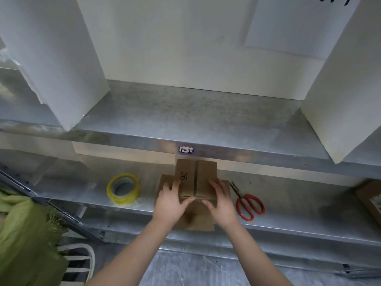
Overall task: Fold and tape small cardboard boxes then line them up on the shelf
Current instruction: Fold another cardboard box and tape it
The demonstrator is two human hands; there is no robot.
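A small brown cardboard box (195, 176) marked "36" stands on the lower metal shelf (288, 203), its two top flaps meeting at a centre seam. Flat cardboard (195, 221) lies beneath it and sticks out toward me. My left hand (171, 203) holds the box's left side, fingers on the top flap and thumb against the front face. My right hand (221, 201) holds the right side the same way. A roll of yellow tape (123, 188) lies left of the box. Red-handled scissors (247, 201) lie to its right.
The upper metal shelf (195, 120) carries a small label (186, 150) on its front edge and white panels at both sides. Green cloth (26, 234) hangs at the lower left. Another cardboard box (371, 199) shows at the right edge.
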